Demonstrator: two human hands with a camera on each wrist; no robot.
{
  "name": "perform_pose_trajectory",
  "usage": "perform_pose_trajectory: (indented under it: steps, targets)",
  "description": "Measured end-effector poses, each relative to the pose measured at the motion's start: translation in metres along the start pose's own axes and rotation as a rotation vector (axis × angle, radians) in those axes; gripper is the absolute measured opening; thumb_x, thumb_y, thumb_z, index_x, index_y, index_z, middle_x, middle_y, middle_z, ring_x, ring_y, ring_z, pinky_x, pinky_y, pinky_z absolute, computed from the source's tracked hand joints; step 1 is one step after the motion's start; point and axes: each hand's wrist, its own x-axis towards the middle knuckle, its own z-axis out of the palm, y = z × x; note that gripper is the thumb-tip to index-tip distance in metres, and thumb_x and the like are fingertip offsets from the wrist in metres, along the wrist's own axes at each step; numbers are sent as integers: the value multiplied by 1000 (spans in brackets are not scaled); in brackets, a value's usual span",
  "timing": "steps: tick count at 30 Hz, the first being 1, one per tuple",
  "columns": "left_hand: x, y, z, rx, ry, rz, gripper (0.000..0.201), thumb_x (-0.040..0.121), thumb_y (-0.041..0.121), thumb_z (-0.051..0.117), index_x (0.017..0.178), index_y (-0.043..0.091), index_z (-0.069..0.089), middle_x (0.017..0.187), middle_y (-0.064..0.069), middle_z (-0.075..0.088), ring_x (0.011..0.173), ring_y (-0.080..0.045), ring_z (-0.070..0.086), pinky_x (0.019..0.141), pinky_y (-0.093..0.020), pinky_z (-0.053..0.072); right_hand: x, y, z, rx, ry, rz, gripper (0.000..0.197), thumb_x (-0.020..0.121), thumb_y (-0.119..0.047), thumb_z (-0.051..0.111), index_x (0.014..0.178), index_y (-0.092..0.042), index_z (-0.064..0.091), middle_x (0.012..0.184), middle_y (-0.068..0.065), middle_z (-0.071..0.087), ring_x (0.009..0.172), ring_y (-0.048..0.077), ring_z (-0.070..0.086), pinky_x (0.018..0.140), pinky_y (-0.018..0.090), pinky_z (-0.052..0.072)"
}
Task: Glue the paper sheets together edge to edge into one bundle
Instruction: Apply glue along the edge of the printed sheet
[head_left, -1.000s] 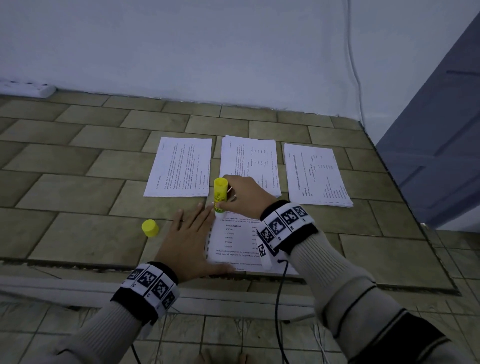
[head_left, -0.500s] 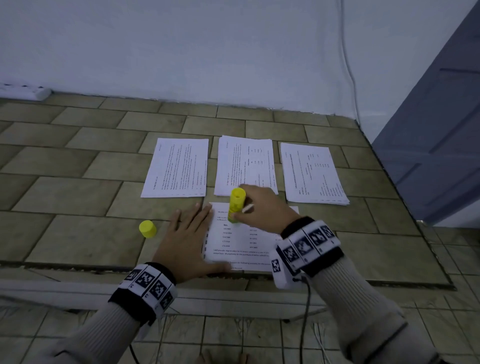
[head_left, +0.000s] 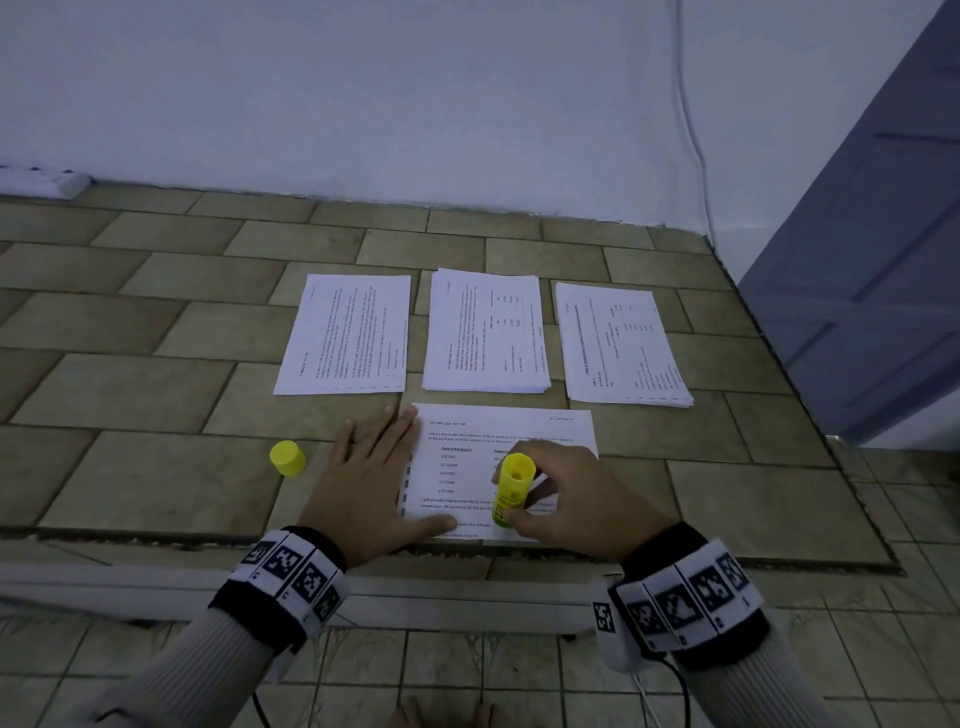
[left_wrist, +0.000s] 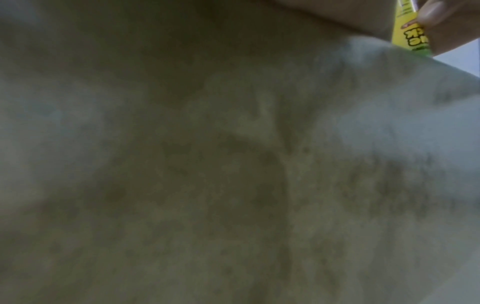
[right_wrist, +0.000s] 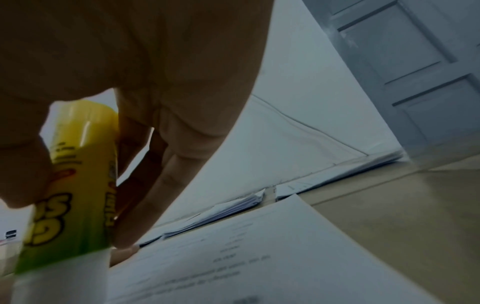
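- Since a second ago, the right hand (head_left: 576, 488) has drawn the glue stick (head_left: 510, 489) back from the far left corner of the near sheet (head_left: 550, 426) to its near edge, by the person.
- Right thumb and fingers (right_wrist: 155, 185) are curled tight round the yellow glue stick's barrel; it stands nearly upright, white tip down on the sheet.
- Left hand (head_left: 371, 483) lies flat with fingers straight and slightly spread, palm on the tiles, thumb and forefinger pinning the sheet's left edge; it has stayed put.
- Beyond the near sheet, three stacks of printed paper sit in a row: left stack (head_left: 345, 335), middle stack (head_left: 485, 332), right stack (head_left: 621, 345), each apart from its neighbour.
- Just left of the left hand stands the yellow cap (head_left: 287, 458), on the tiled ledge (head_left: 156, 374).
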Motion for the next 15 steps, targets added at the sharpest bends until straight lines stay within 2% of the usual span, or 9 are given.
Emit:
perform_pose_trajectory:
  steps: [5, 9, 15]
  targets:
    - [0, 1, -1, 11, -18, -8, 127, 64, 100, 13, 155, 11, 16, 162, 2, 7, 150, -16, 3, 119, -51, 0, 19, 0, -8, -57, -5, 16, 16, 83, -16, 70, 95, -9, 63, 96, 3, 64, 85, 13, 61, 72, 31, 56]
    - [0, 1, -3, 12, -39, -20, 129, 62, 101, 10, 155, 12, 13, 162, 3, 1, 150, -15, -1, 120, -50, -2, 43, 4, -22, -68, 3, 48, 11, 84, -14, 70, 86, -9, 60, 95, 6, 65, 85, 14, 62, 74, 33, 56]
    - [1, 2, -6, 22, -75, -39, 131, 58, 102, 4, 156, 14, 3, 162, 6, -7, 149, -12, -10, 120, -49, -7, 76, 18, -38, -114, 77, 96, 16, 81, -10, 68, 81, 1, 57, 84, 15, 65, 80, 31, 61, 76, 49, 52]
